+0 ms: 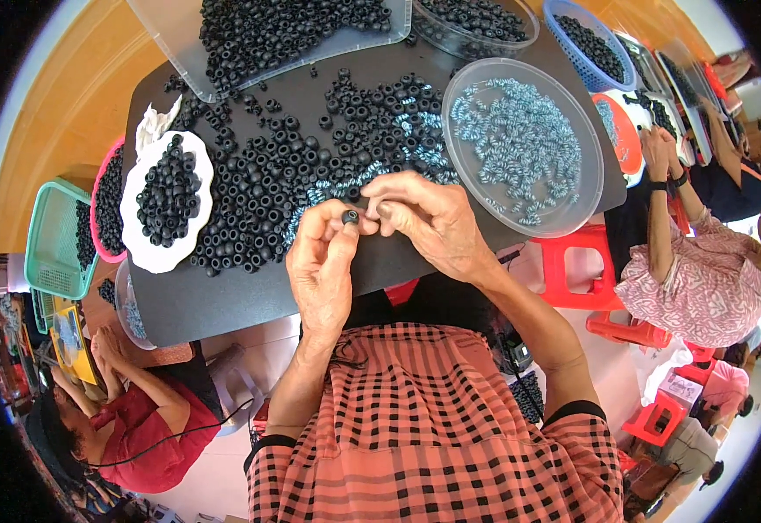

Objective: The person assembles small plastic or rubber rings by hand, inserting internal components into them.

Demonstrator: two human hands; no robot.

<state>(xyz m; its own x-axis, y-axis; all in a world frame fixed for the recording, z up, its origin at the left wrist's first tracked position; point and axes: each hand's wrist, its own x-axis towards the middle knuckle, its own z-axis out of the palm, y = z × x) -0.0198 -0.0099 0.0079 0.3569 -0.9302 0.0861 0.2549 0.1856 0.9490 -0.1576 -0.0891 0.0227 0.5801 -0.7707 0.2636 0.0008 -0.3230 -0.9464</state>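
My left hand (321, 277) is closed, with a small black ring-shaped piece (351, 217) pinched between thumb and forefinger. Close beside it, my right hand (439, 225) has thumb and forefinger pressed together; what they hold, if anything, is too small to make out. Both hands are over the near part of a dark table (215, 305). Just beyond them lies a spread of black round pieces with holes (263, 170). Small bluish metal springs (337, 187) form a band along its near side. More springs (528, 139) lie in a round clear tray (565, 216) to the right.
A white scalloped plate (158, 255) of black pieces stands at the left. At the back are a large clear bin (167, 44), a round clear bowl (520, 42) and a blue basket (622, 77). People work on both sides; a red stool (582, 301) stands right.
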